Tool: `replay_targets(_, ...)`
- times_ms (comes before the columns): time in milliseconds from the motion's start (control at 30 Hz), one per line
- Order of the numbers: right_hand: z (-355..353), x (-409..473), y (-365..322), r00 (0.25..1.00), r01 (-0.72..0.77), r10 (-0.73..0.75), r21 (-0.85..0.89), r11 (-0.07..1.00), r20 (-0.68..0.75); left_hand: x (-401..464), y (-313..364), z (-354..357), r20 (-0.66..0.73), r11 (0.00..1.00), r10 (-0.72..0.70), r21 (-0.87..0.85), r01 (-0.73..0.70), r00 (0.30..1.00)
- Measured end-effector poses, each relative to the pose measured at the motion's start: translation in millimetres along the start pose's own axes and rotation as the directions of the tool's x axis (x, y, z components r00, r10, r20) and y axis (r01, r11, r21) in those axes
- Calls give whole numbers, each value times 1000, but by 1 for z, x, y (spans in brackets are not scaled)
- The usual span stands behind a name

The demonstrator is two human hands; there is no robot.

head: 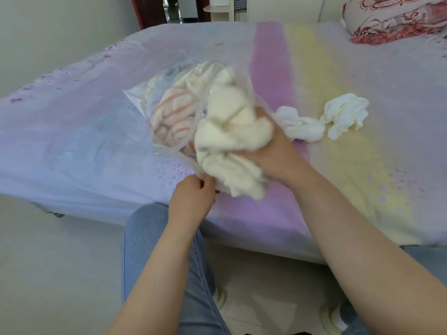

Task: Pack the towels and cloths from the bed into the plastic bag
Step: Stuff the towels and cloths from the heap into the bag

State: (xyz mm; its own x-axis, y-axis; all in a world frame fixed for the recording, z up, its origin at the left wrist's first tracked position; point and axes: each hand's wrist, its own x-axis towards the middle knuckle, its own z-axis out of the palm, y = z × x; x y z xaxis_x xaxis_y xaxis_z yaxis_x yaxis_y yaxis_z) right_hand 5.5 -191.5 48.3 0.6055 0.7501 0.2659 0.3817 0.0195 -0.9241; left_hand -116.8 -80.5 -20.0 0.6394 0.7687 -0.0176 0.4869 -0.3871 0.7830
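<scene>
While the head view is all I have, it shows the step clearly enough: my right hand (271, 151) is clenched round a bunched cream towel (227, 141) and is at the mouth of the plastic bag (169, 97), which lies on the bed (72, 131). My left hand (193, 197) pinches the near edge of the bag's opening, fingers curled on the film. To do this well, I judge I should keep that edge pulled taut and low so the mouth gapes, then push the bundle deep, knuckles first, rather than let the loose tail hang over the lip and drag back out.

Inside the bag I can see a pink-striped towel (174, 117) pressed against the clear wall, with more pale fabric behind it; how many pieces, I cannot tell. It looks fairly full, so room may be tight. Two white cloths (300, 124) (346, 114) lie on the bed just beside the bag, not yet packed.
</scene>
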Motion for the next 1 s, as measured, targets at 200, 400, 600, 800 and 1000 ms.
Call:
replay_targets(200,51,46,62,992,23,76,-742,670,99,-2,-9,12,-83,999,48,-11,-49,995)
replay_targets(400,49,52,31,987,66,104,-901,430,122,0,-15,8,-82,986,30,-161,-43,996)
replay_targets(600,37,66,23,841,-31,344,-599,800,416,-4,-17,14,-147,976,90,-185,-117,985)
replay_targets(800,91,101,32,927,-30,328,-836,547,181,-19,-11,13,-188,962,187,-166,-218,964)
replay_targets(1000,100,120,42,928,72,288,-871,486,237,-17,-16,7,-192,958,203,-162,-235,960)
